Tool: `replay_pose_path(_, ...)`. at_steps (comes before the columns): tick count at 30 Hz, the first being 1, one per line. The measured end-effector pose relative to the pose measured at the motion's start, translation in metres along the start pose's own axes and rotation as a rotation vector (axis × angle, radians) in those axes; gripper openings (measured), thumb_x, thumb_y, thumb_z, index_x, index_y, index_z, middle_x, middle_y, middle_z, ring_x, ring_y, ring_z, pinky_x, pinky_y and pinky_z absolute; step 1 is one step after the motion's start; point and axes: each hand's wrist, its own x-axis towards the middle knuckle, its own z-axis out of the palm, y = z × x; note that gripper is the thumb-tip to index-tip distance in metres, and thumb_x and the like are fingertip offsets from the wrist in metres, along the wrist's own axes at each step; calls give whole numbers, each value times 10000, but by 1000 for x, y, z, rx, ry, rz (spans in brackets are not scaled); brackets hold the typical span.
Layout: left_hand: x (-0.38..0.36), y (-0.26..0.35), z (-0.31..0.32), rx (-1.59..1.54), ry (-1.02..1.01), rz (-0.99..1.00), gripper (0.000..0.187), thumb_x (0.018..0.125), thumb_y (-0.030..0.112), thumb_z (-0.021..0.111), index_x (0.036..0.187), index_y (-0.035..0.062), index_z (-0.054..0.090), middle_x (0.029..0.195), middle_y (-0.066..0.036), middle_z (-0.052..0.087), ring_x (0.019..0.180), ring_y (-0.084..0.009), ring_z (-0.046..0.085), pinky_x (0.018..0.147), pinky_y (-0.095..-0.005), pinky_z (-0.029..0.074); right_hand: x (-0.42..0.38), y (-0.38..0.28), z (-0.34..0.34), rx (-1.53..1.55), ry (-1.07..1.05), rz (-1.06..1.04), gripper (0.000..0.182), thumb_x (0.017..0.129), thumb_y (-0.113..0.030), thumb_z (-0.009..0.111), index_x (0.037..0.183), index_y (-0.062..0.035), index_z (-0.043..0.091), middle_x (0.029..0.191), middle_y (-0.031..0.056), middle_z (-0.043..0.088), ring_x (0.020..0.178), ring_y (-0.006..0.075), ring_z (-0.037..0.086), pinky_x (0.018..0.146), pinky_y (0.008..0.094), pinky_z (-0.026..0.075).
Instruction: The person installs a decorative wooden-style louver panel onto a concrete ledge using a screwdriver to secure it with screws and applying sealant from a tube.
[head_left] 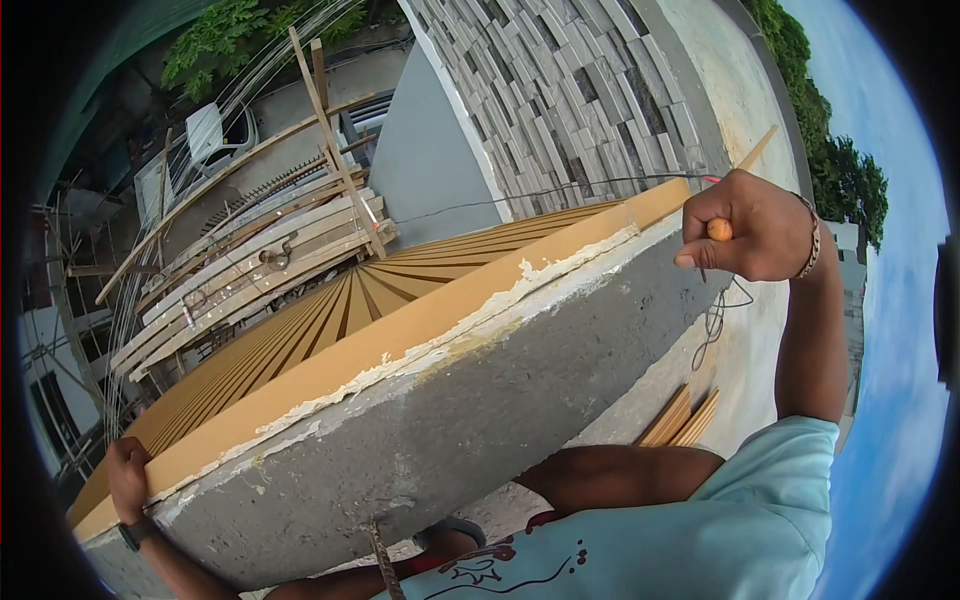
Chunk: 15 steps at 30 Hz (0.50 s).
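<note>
A long tan panel edge (420,320) runs diagonally along the top of a grey concrete ledge (480,400), with rough cream filler (390,368) along the joint. At the lower left, my left hand (127,478) wears a dark watch and has its fingers curled over the panel's edge. My right hand (750,228), with a bracelet on the wrist, is closed at the ledge's upper right end. From its fist shows the rounded orange-brown end of a tool handle (718,229); the rest of that tool is hidden. A tan strip (757,147) sticks up behind this hand.
Ribbed tan cladding (330,325) drops away beyond the edge. Below are stacked planks (260,250), a white chair (220,135) and a stone-tiled wall (570,90). A rusty rebar (383,560) juts near my body. Tan strips (680,417) and a loose wire (715,320) lie behind the ledge.
</note>
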Motion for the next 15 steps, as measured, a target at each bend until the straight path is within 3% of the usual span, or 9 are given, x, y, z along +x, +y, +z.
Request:
replay_pose_path(2, 0, -9, -2, -13, -22, -55, 214, 779, 141, 476, 761, -65, 532, 834, -178, 541, 808, -295, 515, 765, -364, 392, -56, 14, 22, 204, -35, 56, 204, 757, -147, 740, 673, -11, 613, 588, 48, 598, 551, 132, 563, 533, 282, 426)
replay_pose_path(5, 5, -42, -2, 72, -58, 60, 207, 791, 134, 470, 785, -64, 530, 851, -173, 542, 804, -301, 512, 773, -363, 397, -107, 52, 99, 575, -54, 312, 189, 767, -162, 736, 717, -13, 631, 610, 40, 608, 588, 103, 560, 545, 267, 422)
replay_pose_path(7, 11, -41, -2, 81, -62, 51, 210, 803, 138, 462, 784, -64, 517, 843, -174, 533, 802, -296, 504, 770, -364, 390, -116, 93, 179, 716, 6, 549, 193, 793, -194, 709, 741, -20, 644, 618, 27, 606, 592, 88, 543, 554, 256, 419)
replay_pose_path(10, 25, -65, 1, 49, -37, 95, 238, 820, 160, 449, 752, -66, 479, 788, -171, 505, 767, -277, 476, 732, -369, 371, -93, 160, 327, 946, 214, 804, 322, 807, -332, 682, 706, -30, 632, 589, 31, 578, 475, 109, 478, 445, 272, 384)
replay_pose_path(13, 45, -116, 2, 16, 14, 109, 277, 837, 182, 435, 719, -68, 442, 734, -169, 478, 733, -258, 448, 695, -375, 353, -56, 186, 425, 930, 237, 968, 362, 810, -376, 660, 753, -18, 656, 659, 76, 641, 556, 173, 583, 551, 305, 480)
replay_pose_path(14, 54, -145, 6, 0, 44, 113, 291, 843, 189, 430, 709, -69, 429, 716, -168, 469, 721, -252, 438, 682, -376, 347, -49, 190, 446, 825, 216, 926, 373, 812, -390, 646, 776, -19, 667, 695, 96, 659, 625, 218, 615, 619, 327, 495)
replay_pose_path(15, 54, -124, -2, -6, -1, 113, 292, 836, 187, 429, 691, -66, 418, 683, -157, 451, 692, -238, 421, 657, -378, 336, -42, 188, 461, 728, 200, 882, 387, 814, -404, 631, 799, -20, 678, 732, 116, 676, 695, 263, 648, 688, 349, 510)
